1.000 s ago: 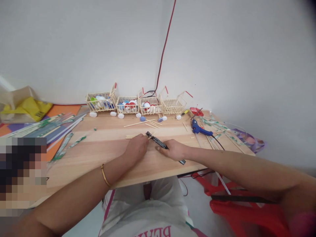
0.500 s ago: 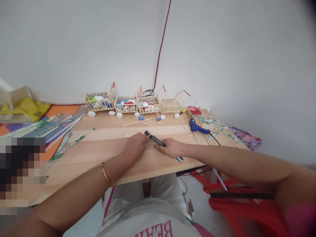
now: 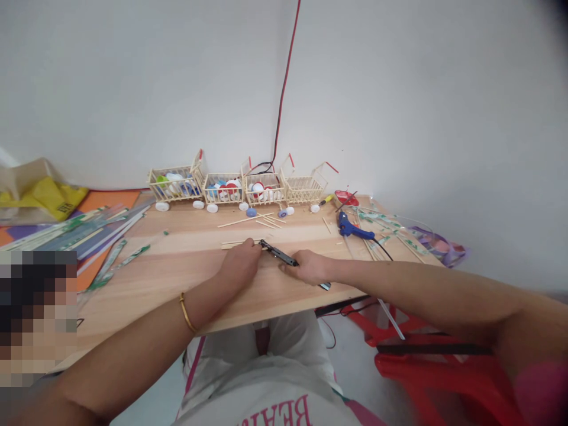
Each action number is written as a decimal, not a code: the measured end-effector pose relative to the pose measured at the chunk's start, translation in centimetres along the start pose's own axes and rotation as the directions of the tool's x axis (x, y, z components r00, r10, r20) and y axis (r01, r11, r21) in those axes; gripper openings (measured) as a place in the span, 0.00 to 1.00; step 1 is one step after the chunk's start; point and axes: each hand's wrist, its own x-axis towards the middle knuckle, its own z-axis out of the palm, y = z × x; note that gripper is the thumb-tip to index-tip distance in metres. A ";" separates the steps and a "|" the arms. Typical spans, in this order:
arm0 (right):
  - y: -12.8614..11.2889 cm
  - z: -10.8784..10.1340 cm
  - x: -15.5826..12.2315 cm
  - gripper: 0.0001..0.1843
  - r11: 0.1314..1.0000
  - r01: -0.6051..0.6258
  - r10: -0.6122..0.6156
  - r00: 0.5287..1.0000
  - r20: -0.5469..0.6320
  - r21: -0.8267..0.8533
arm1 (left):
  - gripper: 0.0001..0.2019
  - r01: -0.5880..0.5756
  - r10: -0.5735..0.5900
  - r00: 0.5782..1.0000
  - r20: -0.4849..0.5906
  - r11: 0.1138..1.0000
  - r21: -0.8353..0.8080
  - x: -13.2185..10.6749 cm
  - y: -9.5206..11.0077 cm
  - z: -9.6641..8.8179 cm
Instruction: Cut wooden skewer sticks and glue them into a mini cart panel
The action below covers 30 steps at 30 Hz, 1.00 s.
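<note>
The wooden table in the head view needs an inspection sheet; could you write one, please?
Surface: pale, streaked wooden table.
Job's things: thin sticks, dark pliers-like tool; four stick carts stand behind.
Clutter: loose sticks, plastic wrappers, blue glue gun, red dish.
Hands: left hand holds the thin sticks; right hand grips the tool.
Cables: red-and-black cable down the wall; black cord from the glue gun.
Surroundings: red plastic furniture at right; pixelated patch at left.
</note>
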 end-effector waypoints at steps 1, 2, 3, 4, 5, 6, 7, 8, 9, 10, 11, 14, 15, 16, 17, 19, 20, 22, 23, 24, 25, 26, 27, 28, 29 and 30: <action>0.2 -0.1 -0.1 0.26 1.000 0.002 -0.002 1.000 0.001 0.001 | 0.11 0.004 -0.004 1.000 -0.002 1.000 0.008 0.0 -0.1 0.0; 0.4 -0.2 -0.1 0.25 1.000 0.002 -0.002 1.000 0.004 0.009 | 0.11 0.006 -0.006 1.000 -0.010 1.000 0.005 0.0 -0.1 0.1; 0.7 -0.3 -0.1 0.26 1.000 -0.001 0.001 1.000 0.015 0.023 | 0.10 0.009 -0.009 1.000 -0.026 1.000 -0.007 0.1 -0.2 0.2; 0.9 -0.6 0.0 0.26 0.999 -0.002 0.000 1.000 0.030 0.045 | 0.10 0.011 -0.012 0.999 -0.046 0.999 -0.032 0.2 -0.4 0.2; 1.3 -0.8 0.1 0.28 0.997 0.006 -0.009 0.999 0.047 0.072 | 0.10 0.010 -0.015 0.997 -0.070 0.998 -0.067 0.3 -0.6 0.3; 1.6 -1.1 0.1 0.29 0.995 0.020 -0.026 0.998 0.059 0.102 | 0.11 0.006 -0.017 0.995 -0.096 0.994 -0.113 0.4 -0.8 0.3; 2.0 -1.5 0.2 0.31 0.991 0.036 -0.044 0.997 0.065 0.128 | 0.12 -0.002 -0.018 0.993 -0.119 0.986 -0.165 0.5 -1.0 0.3; 2.4 -1.8 0.3 0.33 0.989 0.046 -0.055 0.997 0.057 0.143 | 0.13 -0.012 -0.020 0.990 -0.140 0.975 -0.221 0.6 -1.2 0.3; 2.9 -2.2 0.4 0.35 0.989 0.050 -0.054 0.998 0.029 0.139 | 0.14 -0.021 -0.025 0.987 -0.161 0.961 -0.276 0.6 -1.5 0.2; 3.4 -2.6 0.5 0.36 0.993 0.043 -0.041 0.999 -0.020 0.109 | 0.14 -0.029 -0.032 0.983 -0.179 0.944 -0.329 0.7 -1.7 0.1; 3.8 -2.9 0.6 0.38 0.998 0.020 -0.016 0.997 -0.082 0.055 | 0.15 -0.029 -0.049 0.980 -0.194 0.924 -0.382 0.7 -1.9 0.0; 5.4 -3.5 0.8 0.42 0.981 -0.107 0.056 0.954 -0.293 -0.160 | 0.17 0.022 -0.144 0.977 -0.157 0.803 -0.595 0.6 -2.2 -0.4; 5.9 -3.4 1.0 0.43 0.965 -0.144 0.061 0.935 -0.349 -0.218 | 0.17 0.056 -0.178 0.978 -0.107 0.721 -0.691 0.5 -2.3 -0.5; 6.4 -3.2 1.1 0.43 0.951 -0.164 0.049 0.917 -0.397 -0.263 | 0.16 0.091 -0.206 0.977 -0.047 0.612 -0.785 0.4 -2.3 -0.5; 6.8 -2.9 1.2 0.43 0.938 -0.166 0.018 0.898 -0.439 -0.303 | 0.15 0.120 -0.224 0.975 0.011 0.481 -0.868 0.4 -2.2 -0.6; 7.5 -2.1 1.5 0.42 0.915 -0.139 -0.079 0.859 -0.506 -0.379 | 0.11 0.144 -0.222 0.970 0.099 0.196 -0.970 0.4 -2.1 -0.5; 7.7 -1.6 1.7 0.42 0.904 -0.123 -0.129 0.836 -0.534 -0.410 | 0.10 0.143 -0.213 0.969 0.126 0.066 -0.988 0.4 -2.0 -0.4; 8.2 -0.9 1.9 0.44 0.889 -0.091 -0.210 0.791 -0.575 -0.450 | 0.10 0.150 -0.189 0.967 0.173 -0.132 -0.980 0.4 -2.0 -0.3; 8.3 -0.6 2.0 0.45 0.886 -0.072 -0.242 0.772 -0.588 -0.458 | 0.11 0.161 -0.177 0.964 0.197 -0.199 -0.967 0.4 -2.0 -0.3; 8.4 -0.5 2.1 0.46 0.885 -0.047 -0.272 0.755 -0.597 -0.463 | 0.11 0.177 -0.167 0.960 0.222 -0.250 -0.952 0.5 -2.1 -0.3; 8.4 -0.5 2.1 0.47 0.885 -0.019 -0.302 0.738 -0.603 -0.466 | 0.11 0.196 -0.160 0.955 0.250 -0.292 -0.936 0.5 -2.2 -0.4; 8.3 -0.6 2.0 0.47 0.886 0.010 -0.328 0.721 -0.610 -0.464 | 0.11 0.214 -0.155 0.948 0.277 -0.331 -0.919 0.5 -2.3 -0.5; 8.1 -0.8 1.9 0.47 0.888 0.042 -0.352 0.701 -0.620 -0.457 | 0.10 0.231 -0.148 0.942 0.302 -0.369 -0.900 0.5 -2.3 -0.6; 7.7 -1.1 1.8 0.45 0.893 0.084 -0.378 0.676 -0.632 -0.443 | 0.10 0.248 -0.138 0.935 0.327 -0.407 -0.879 0.5 -2.4 -0.8; 7.1 -1.4 1.6 0.42 0.895 0.144 -0.408 0.647 -0.644 -0.422 | 0.09 0.264 -0.126 0.928 0.351 -0.442 -0.857 0.5 -2.3 -1.0; 6.3 -1.7 1.5 0.38 0.892 0.222 -0.441 0.617 -0.652 -0.394 | 0.08 0.279 -0.111 0.923 0.370 -0.471 -0.837 0.5 -2.2 -1.2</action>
